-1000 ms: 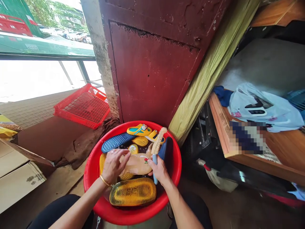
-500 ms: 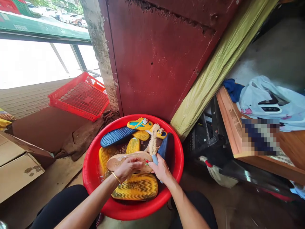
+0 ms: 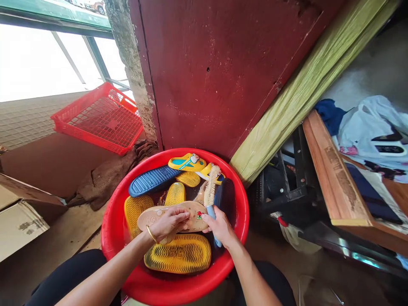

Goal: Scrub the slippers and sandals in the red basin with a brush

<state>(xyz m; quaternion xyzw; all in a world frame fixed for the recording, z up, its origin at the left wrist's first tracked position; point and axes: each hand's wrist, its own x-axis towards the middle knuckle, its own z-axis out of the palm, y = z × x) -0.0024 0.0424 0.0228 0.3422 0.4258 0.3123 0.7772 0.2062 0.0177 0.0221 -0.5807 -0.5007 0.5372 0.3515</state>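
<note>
Cluttered utility corner of a building: rusty red metal door [image 3: 204, 72] at 12, stained concrete pillar [image 3: 130, 63] at 11, window [image 3: 47, 59] and red plastic crate [image 3: 98, 119] at 10, cardboard box [image 3: 19, 225] at 9, wooden board [image 3: 334, 174] at 3.

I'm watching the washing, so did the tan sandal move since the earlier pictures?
Yes. Judged against the rim of the red basin, the tan sandal has shifted left: its end now reaches over the yellow slipper sole.
</note>
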